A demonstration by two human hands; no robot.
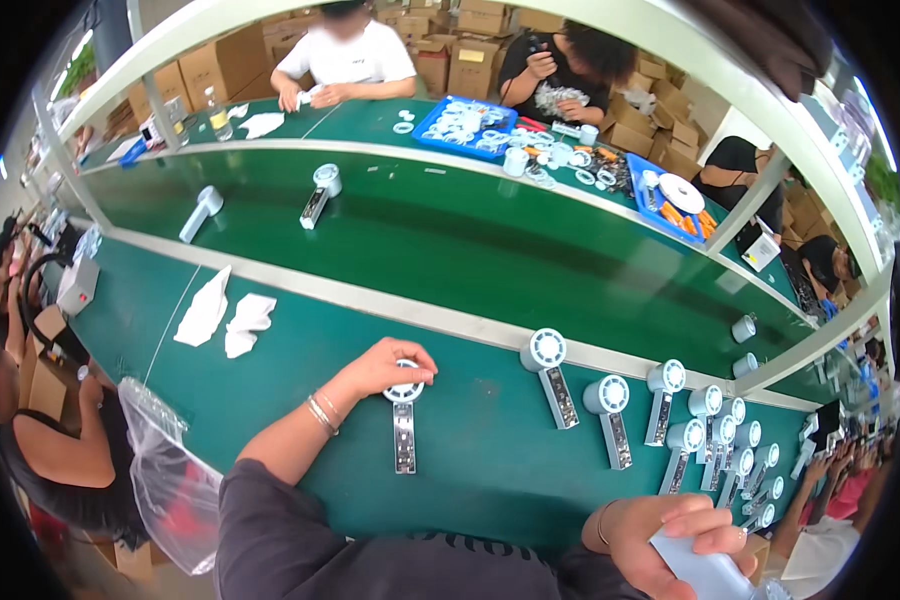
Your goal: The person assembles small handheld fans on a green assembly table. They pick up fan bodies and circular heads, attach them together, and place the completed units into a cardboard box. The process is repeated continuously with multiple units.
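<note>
My left hand (383, 368) curls over the round slotted head of a pale blue handheld fan-like unit (404, 440) on the green bench. Its handle points toward me, with a circuit board showing in it. At the lower right, my right hand (660, 535) grips another pale blue fan-like unit (692, 566) by its smooth, flat-sided part. The lower end of that unit is partly cut off by the frame edge. Between the hands and farther off, another such unit (560, 398) lies on the bench, near a similar unit (616, 440).
Several more fan-like units (678, 470) cluster at the right. White cloths (205, 308) lie at the left. Beyond a pale rail (420, 315), a green conveyor belt (450, 240) carries a few units. People work across it beside a blue tray (440, 145); a clear plastic bag (175, 490) hangs at the left.
</note>
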